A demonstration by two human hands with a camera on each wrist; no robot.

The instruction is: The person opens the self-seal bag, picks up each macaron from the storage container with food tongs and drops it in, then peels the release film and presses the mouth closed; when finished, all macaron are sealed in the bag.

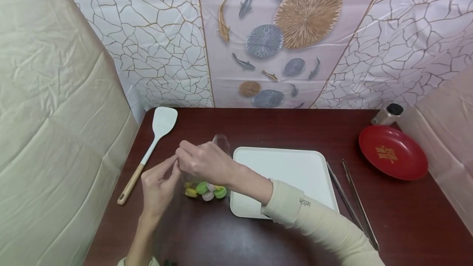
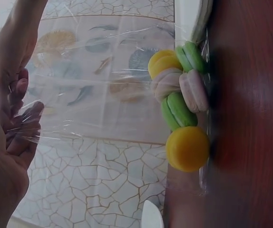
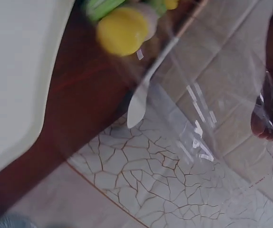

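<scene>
We see the fingers of a left hand [image 1: 159, 182] and a right hand [image 1: 207, 161] meet, pinching the upper edge of a clear bag [image 2: 105, 95], left of the white tray [image 1: 286, 169]. Gripping it there probably holds the bag upright, while green, yellow and pale macarons [image 1: 207, 191] lie at its bottom. Further left of the tray lies a spatula [image 1: 150, 150]; right of the tray we find tongs [image 1: 358, 200], within easy reach we judge, then a red plate [image 1: 404, 149] and a black-lidded jar [image 1: 385, 115]. The dark reddish desk [image 1: 207, 237] shines; beyond the tray hangs a fish-patterned sheet [image 1: 264, 77].
</scene>
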